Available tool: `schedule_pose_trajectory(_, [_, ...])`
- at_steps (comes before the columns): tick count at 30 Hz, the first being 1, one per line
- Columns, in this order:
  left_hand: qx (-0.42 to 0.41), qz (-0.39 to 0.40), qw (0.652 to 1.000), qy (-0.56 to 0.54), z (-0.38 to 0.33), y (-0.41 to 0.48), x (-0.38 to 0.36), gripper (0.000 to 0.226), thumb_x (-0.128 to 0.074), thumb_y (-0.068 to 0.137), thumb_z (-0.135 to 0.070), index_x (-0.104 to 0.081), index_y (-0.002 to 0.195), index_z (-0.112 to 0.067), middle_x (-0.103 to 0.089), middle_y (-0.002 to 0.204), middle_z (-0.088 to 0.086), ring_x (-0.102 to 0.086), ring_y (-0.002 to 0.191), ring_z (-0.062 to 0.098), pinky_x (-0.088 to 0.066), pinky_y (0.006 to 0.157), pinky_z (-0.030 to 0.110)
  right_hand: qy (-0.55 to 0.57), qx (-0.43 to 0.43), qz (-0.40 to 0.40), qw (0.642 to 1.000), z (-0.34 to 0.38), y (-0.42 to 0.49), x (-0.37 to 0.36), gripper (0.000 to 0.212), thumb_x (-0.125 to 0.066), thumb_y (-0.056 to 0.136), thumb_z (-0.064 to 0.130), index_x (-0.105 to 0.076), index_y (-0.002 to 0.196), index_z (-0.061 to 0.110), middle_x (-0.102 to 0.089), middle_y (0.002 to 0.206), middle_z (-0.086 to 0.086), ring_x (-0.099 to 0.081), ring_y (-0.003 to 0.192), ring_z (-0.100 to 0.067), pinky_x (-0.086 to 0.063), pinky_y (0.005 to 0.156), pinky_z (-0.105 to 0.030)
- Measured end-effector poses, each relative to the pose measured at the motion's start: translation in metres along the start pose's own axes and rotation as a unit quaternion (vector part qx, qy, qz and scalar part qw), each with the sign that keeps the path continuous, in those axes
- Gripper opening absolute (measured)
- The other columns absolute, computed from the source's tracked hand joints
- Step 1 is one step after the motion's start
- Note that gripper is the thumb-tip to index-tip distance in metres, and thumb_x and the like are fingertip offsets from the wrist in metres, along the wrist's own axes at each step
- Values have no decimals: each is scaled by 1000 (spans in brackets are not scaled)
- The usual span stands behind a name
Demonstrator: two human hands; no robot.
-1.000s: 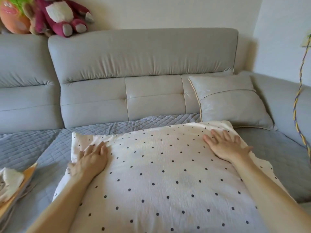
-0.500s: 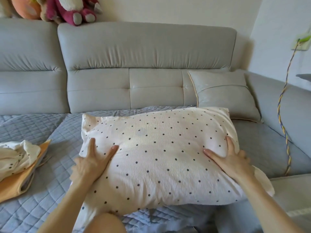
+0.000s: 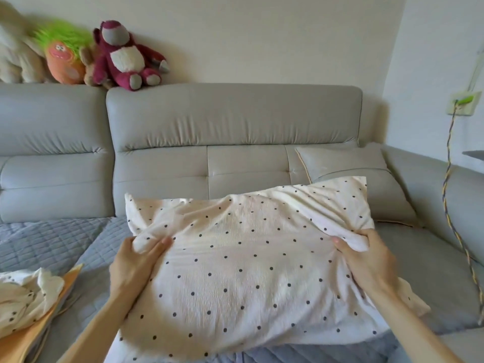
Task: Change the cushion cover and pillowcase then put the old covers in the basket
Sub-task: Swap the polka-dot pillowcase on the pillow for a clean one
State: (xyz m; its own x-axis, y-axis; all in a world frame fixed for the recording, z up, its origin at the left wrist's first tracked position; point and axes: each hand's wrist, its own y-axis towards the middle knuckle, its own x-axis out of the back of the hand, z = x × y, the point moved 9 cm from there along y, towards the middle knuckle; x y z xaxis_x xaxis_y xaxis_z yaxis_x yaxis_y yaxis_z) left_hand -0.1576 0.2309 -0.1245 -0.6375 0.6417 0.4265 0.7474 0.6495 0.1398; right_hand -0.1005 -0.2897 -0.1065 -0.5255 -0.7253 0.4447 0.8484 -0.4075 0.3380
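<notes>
Plump rectangular pillow (image 3: pixel 243 271) in a cream, crinkle-textured pillowcase dotted with small dark spots, held up off the sofa seat in front of the backrest. Left hand (image 3: pixel 136 260) clamped on a bunched fold of the fabric near the upper left corner, thumb over, fingers curled under; right hand (image 3: pixel 366 258) likewise gripping a gathered wad of cloth at the right edge. Fabric puckered and creased around both grips, smoother and rounded across the middle. Behind, a grey sofa (image 3: pixel 233 132) with smooth leather-like, softly wrinkled back cushions, and a matching square grey cushion (image 3: pixel 366 179) with pale piping leaning in the right corner. Seat covered by a blue-grey quilted throw (image 3: pixel 52 244) with diamond stitching. At lower left, a crumpled cream dotted cloth (image 3: pixel 23 297) lying on something flat and orange (image 3: pixel 34 334). On the sofa top, plush toys: a magenta bear (image 3: pixel 125 58), an orange one with green hair (image 3: pixel 62 56). Plain cream walls; a braided multicoloured cable (image 3: pixel 450 195) hanging from a wall socket at right. No readable writing.
</notes>
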Motion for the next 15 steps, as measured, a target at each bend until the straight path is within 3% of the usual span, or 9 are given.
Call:
schedule_pose_trajectory(5, [-79, -95, 991, -40, -50, 59, -1, 57, -70, 75, -67, -48, 114, -33, -60, 90, -4, -54, 86, 26, -42, 75, 40, 7, 68, -57, 996, 53, 42, -56, 34, -71, 83, 53, -49, 95, 29, -58, 79, 13, -54, 74, -19, -36, 60, -31])
schedule_pose_trajectory(9, [-107, -126, 984, -64, -73, 119, -30, 54, -71, 76, -64, -47, 113, -34, -54, 82, -19, -54, 81, 21, -41, 73, 36, 1, 113, -70, 991, 84, 97, -113, 35, -70, 84, 53, -49, 99, 29, -55, 86, 10, -49, 79, -17, -36, 66, -31])
schedule_pose_trajectory(13, [-120, -149, 976, -100, -77, 189, -61, 53, -74, 75, -62, -49, 111, -33, -56, 88, -20, -54, 79, 12, -41, 72, 33, 22, 130, -92, 987, 87, 159, -161, 38, -71, 84, 52, -52, 101, 23, -55, 89, 6, -49, 81, -17, -35, 66, -31])
schedule_pose_trajectory(15, [-123, -141, 979, -74, -69, 227, -80, 56, -69, 74, -70, -46, 113, -37, -58, 97, -11, -57, 88, 17, -46, 76, 37, 16, 121, -82, 989, 79, 184, -186, 43, -68, 83, 57, -51, 104, 24, -56, 96, 3, -50, 86, -19, -36, 68, -32])
